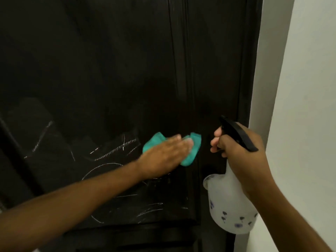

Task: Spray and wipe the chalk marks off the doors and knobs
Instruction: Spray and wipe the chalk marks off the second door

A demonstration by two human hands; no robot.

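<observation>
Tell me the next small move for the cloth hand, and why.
Probably sweep the left hand, pressing the cloth flat on the door, leftward and down: chalk marks remain just left of and below it, while the panel above looks clean.

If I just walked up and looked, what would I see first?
Most likely the bright green cloth, because it pops against the big dark door; the left hand presses it flat near the middle. Next, the right hand holds a cloudy white spray bottle with a black top, by the door's right edge. Then the white chalk marks, scribbled low on the door, left of the cloth and below it.
</observation>
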